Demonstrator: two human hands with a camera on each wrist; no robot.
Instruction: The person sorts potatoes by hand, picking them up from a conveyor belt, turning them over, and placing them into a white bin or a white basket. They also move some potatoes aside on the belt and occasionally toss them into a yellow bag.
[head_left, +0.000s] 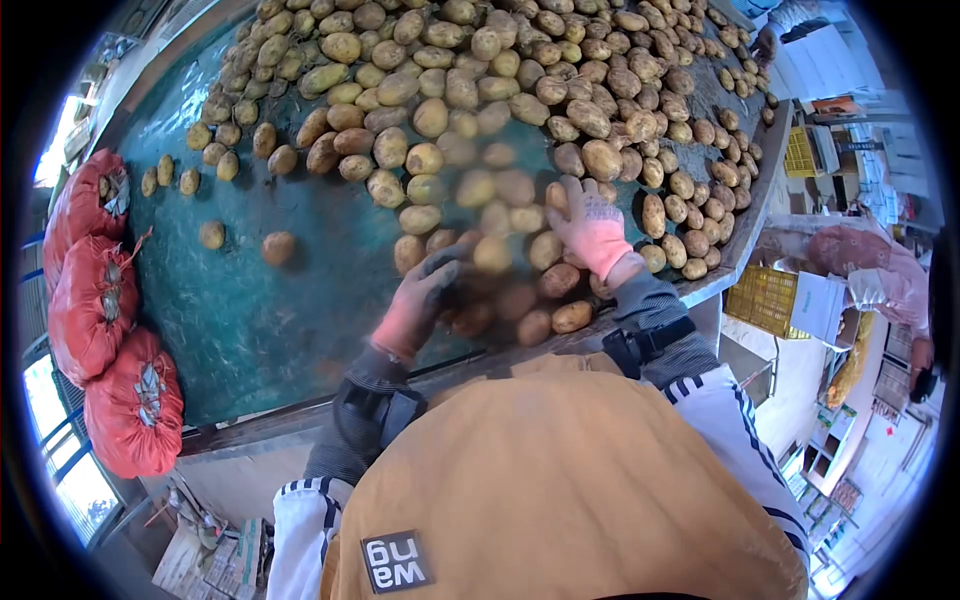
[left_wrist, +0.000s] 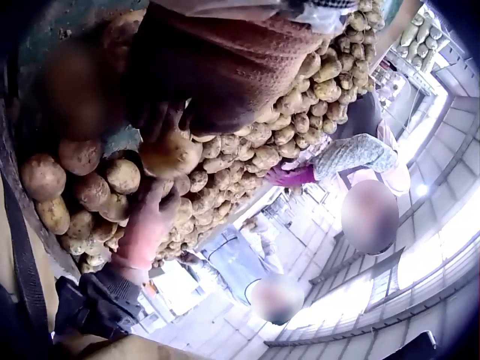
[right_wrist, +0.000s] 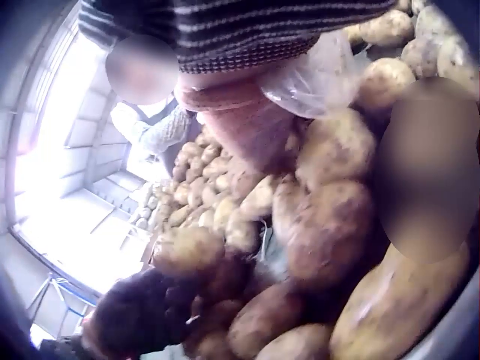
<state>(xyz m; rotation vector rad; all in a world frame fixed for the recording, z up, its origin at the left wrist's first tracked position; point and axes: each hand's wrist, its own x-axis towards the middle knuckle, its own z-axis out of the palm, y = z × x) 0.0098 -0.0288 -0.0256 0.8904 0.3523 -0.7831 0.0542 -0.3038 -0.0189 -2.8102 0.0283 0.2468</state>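
2 gloved hands work over a green table (head_left: 240,340) at the near edge of a heap of potatoes (head_left: 590,118). In the head view, the left hand (head_left: 405,310) lies left of center and the right hand (head_left: 592,235) is higher and to the right, with loose potatoes between them.

The left hand's dark fingers are curled against 1 potato (left_wrist: 171,154) and appear to grip it by its upper side in the left wrist view. There its long axis runs roughly across the frame, and the right hand's fingers come up just below it, so it lies between the 2 hands, nearer the left.

In the head view, the right hand reaches toward the upper left. Another potato (head_left: 556,197) sits at the left side of its fingers, long axis roughly up and down the frame. Whether the right hand grips it or only touches it, I cannot tell; the right wrist view hides the fingertips. 3 red sacks (head_left: 135,405) stand along the left edge of the table.
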